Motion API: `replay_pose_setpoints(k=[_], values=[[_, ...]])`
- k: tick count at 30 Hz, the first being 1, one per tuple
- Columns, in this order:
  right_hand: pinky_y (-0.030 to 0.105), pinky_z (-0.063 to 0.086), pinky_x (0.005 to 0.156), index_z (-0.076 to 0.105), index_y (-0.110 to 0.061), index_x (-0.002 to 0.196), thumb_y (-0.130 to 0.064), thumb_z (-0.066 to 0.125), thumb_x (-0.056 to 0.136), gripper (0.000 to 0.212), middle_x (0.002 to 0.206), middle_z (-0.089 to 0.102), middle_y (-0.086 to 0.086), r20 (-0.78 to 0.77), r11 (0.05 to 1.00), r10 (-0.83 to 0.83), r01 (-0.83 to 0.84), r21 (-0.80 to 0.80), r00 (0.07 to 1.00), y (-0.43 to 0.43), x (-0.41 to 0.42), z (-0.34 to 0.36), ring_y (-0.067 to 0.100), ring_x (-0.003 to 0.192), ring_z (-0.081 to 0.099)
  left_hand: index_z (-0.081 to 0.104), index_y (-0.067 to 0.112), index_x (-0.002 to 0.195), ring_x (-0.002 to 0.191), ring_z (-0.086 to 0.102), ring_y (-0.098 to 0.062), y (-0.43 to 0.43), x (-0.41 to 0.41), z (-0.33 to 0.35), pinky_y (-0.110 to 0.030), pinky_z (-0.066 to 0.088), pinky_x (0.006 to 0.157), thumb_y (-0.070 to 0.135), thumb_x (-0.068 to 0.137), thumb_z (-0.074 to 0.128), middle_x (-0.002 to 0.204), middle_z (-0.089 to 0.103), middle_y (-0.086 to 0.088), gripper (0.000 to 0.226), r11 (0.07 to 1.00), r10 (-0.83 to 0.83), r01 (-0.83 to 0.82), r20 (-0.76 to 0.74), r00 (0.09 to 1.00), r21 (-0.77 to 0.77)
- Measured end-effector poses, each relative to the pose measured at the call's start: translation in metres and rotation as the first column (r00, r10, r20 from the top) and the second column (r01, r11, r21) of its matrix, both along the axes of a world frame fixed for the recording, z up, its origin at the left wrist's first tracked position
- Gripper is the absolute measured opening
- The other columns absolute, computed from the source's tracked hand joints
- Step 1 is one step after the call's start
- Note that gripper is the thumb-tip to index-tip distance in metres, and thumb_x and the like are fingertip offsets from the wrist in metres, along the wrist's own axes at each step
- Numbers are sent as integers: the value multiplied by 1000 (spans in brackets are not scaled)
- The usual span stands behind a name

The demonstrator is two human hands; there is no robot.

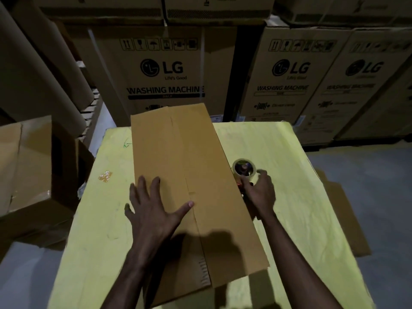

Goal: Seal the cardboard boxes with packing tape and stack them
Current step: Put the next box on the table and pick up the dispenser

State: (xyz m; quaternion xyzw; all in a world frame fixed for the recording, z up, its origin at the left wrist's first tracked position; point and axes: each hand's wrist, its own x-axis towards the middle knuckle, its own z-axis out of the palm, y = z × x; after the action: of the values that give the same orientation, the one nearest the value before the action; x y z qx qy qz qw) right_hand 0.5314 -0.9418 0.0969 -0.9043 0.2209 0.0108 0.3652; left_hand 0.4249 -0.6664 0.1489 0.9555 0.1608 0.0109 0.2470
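Box (pixel 182 152), one, under flat left hand (pixel 153 210); right hand (pixel 259 195) grips one tape dispenser (pixel 243 168).

Under my left hand (pixel 153 208), the box (pixel 185 157) is plain brown cardboard, matt and smooth, faintly creased. The table (pixel 289 175) has a pale yellow covering, matt and slightly fibrous; paper or cloth, I cannot tell. The tape gun (pixel 243 171) in my right hand (pixel 259 195) carries a glossy translucent plastic roll on an orange plastic body. A shiny, crinkled tape scrap (pixel 105 176) lies on the table. The cartons (pixel 169 74) behind are dull printed cardboard. The floor (pixel 367 175) is smooth, matt grey.
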Motion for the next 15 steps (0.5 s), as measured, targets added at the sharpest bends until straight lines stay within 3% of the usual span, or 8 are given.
replay_pose_setpoints(k=[2,4,8,15], values=[[49,43,100,42,-13,145,-57,72,87,79,143,49,17,-212,990,46,-73,-121,976,-18,-1,-26,40,131,48,27,39,157,159,-6,-25,-4,2,1,-63,8,123,88,78,55,173,3,0,97,999,-52,52,22,998,15],[51,45,100,43,-10,141,-54,73,87,75,139,50,19,-321,979,106,-155,-131,941,-27,-3,-49,42,128,49,31,43,156,159,-2,-23,-6,3,1,-61,5,125,80,84,57,174,5,2,86,995,-99,99,25,995,0],[43,51,83,44,-13,125,-46,67,93,52,118,65,18,-301,959,186,-240,-153,935,-33,-1,-68,42,109,63,36,47,155,160,-3,-18,-11,-1,-5,-58,1,125,75,87,58,174,5,4,76,995,-101,101,27,995,-18],[35,42,72,47,-15,104,-53,70,87,48,101,65,12,-280,935,186,-257,-246,942,-42,4,-44,35,96,66,35,51,154,159,-3,-15,-9,-6,-5,-57,1,124,78,86,55,174,4,6,76,994,-106,106,21,994,-11]])
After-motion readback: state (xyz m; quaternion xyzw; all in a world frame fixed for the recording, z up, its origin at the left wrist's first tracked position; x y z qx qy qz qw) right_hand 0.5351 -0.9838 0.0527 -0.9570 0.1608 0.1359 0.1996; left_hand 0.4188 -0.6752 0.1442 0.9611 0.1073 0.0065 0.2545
